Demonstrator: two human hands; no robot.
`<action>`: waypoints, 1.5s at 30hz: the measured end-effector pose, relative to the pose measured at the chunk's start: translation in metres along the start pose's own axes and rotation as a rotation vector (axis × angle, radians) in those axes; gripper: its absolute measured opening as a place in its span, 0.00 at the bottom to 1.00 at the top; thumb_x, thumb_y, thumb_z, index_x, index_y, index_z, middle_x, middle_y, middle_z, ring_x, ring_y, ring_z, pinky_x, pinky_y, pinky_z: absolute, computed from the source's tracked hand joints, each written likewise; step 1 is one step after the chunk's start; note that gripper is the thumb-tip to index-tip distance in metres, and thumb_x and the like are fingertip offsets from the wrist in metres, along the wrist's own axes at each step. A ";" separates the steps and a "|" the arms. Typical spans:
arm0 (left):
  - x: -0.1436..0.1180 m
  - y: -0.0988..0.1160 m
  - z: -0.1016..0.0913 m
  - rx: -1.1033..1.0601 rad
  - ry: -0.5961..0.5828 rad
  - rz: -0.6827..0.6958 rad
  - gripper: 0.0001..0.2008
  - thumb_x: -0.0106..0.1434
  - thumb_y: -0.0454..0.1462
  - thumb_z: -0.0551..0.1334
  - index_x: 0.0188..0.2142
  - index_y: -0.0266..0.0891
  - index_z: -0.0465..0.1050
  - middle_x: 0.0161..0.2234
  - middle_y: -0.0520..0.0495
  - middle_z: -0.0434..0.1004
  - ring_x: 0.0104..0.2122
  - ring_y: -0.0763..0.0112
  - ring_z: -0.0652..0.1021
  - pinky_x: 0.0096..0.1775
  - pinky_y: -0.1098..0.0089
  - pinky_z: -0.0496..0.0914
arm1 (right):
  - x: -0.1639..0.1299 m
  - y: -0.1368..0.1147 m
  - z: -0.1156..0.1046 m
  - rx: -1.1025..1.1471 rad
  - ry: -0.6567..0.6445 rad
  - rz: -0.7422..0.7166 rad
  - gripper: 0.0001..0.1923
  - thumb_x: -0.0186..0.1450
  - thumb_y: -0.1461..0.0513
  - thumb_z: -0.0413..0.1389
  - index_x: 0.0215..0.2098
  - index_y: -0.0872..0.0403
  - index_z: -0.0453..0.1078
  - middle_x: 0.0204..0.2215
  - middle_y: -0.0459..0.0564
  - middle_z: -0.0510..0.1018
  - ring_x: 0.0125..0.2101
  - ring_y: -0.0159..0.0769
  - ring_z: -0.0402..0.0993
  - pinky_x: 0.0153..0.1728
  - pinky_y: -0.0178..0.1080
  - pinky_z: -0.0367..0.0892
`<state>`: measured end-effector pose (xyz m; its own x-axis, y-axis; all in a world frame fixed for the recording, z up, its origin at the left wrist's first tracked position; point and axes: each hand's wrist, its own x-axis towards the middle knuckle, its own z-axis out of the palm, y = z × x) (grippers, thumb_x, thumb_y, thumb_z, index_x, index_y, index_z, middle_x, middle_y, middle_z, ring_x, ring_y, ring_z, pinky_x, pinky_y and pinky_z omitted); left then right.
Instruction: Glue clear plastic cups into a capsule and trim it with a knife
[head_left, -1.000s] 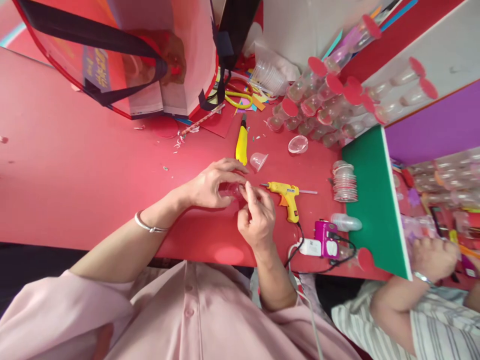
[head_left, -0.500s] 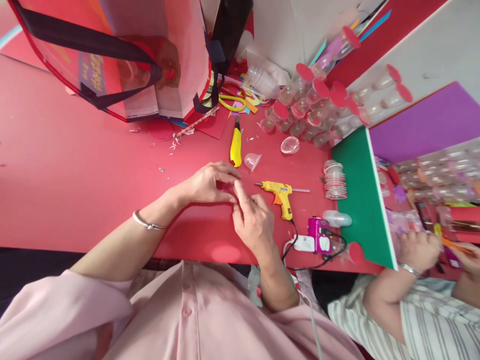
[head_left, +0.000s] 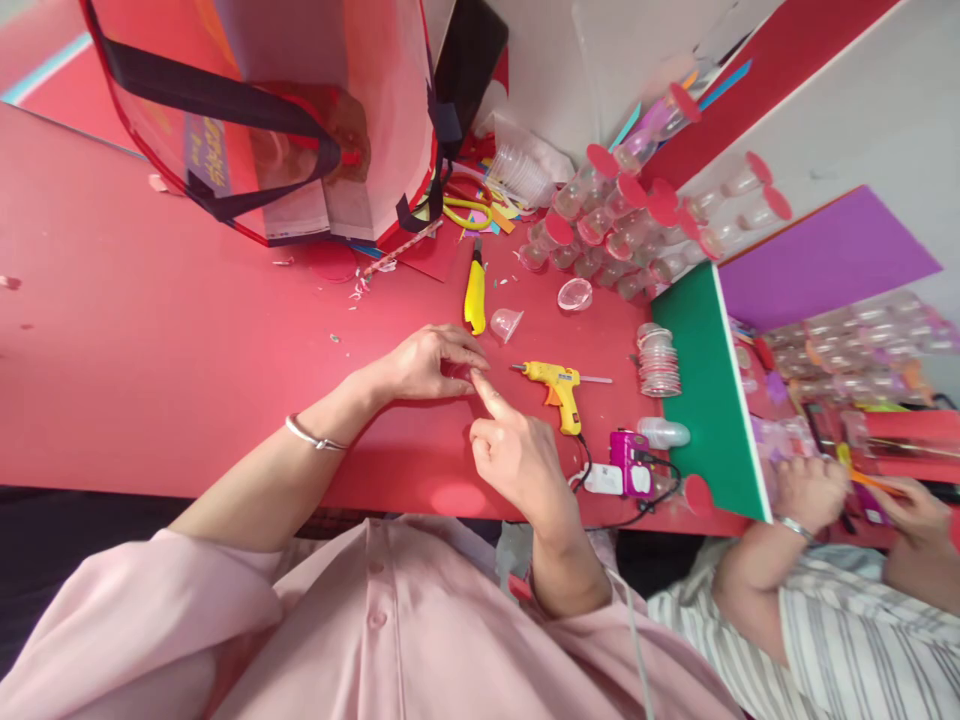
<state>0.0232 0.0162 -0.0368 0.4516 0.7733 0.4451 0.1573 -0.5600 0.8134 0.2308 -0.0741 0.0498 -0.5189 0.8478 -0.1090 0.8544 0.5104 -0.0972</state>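
The left hand [head_left: 424,365] lay on the red table [head_left: 172,340], just left of the yellow glue gun [head_left: 555,385], its fingers curled together around a small clear cup [head_left: 459,375] that was mostly hidden under them. The right hand [head_left: 517,455] sat just below and left of the glue gun, its index finger stretched out to touch the cup and its other fingers folded in; it clamped on nothing. Above the glue gun lay a yellow utility knife [head_left: 475,295], with another clear cup [head_left: 505,323] tipped on its side beside it. To the glue gun's right stood a stack of clear lids [head_left: 658,360], and below right of it a pink power adapter [head_left: 628,464]. Far right of the glue gun, past a green board [head_left: 709,390], a co-worker's hand [head_left: 810,490] was closed over small items.
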 end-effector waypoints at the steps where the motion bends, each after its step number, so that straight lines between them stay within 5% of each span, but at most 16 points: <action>1: 0.000 -0.001 0.000 0.003 -0.002 0.006 0.14 0.61 0.40 0.74 0.47 0.46 0.88 0.49 0.40 0.88 0.52 0.51 0.84 0.57 0.53 0.76 | 0.000 -0.001 -0.001 -0.006 -0.014 0.001 0.13 0.65 0.67 0.57 0.24 0.50 0.77 0.75 0.44 0.64 0.25 0.31 0.78 0.24 0.42 0.63; 26: -0.001 -0.007 0.001 -0.016 0.018 0.046 0.22 0.51 0.33 0.72 0.46 0.44 0.88 0.45 0.43 0.90 0.49 0.54 0.86 0.58 0.56 0.78 | 0.000 -0.016 0.003 -0.042 -0.008 0.072 0.12 0.65 0.67 0.57 0.28 0.50 0.80 0.76 0.46 0.62 0.26 0.32 0.80 0.26 0.41 0.70; 32: 0.003 -0.006 -0.008 -0.207 -0.066 -0.046 0.16 0.65 0.39 0.64 0.46 0.43 0.89 0.48 0.41 0.89 0.52 0.52 0.85 0.60 0.55 0.75 | 0.000 -0.014 0.004 -0.002 0.017 0.070 0.12 0.65 0.67 0.57 0.28 0.50 0.79 0.75 0.45 0.65 0.26 0.32 0.79 0.26 0.42 0.68; 36: 0.003 0.001 -0.012 -0.294 -0.077 -0.167 0.23 0.75 0.49 0.57 0.47 0.41 0.89 0.48 0.42 0.89 0.50 0.55 0.85 0.60 0.57 0.75 | -0.001 -0.013 0.006 -0.016 0.017 0.073 0.12 0.65 0.67 0.56 0.28 0.49 0.79 0.75 0.43 0.65 0.25 0.32 0.79 0.25 0.42 0.66; 45: 0.003 0.012 -0.010 -0.360 -0.033 -0.288 0.30 0.76 0.58 0.55 0.44 0.40 0.89 0.48 0.40 0.89 0.50 0.54 0.86 0.60 0.57 0.75 | 0.000 -0.009 0.007 0.008 0.006 0.078 0.12 0.66 0.67 0.56 0.28 0.49 0.78 0.75 0.41 0.65 0.25 0.32 0.78 0.26 0.42 0.66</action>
<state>0.0176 0.0150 -0.0219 0.4625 0.8693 0.1747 -0.0318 -0.1806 0.9830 0.2227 -0.0794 0.0437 -0.4504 0.8860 -0.1103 0.8921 0.4414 -0.0968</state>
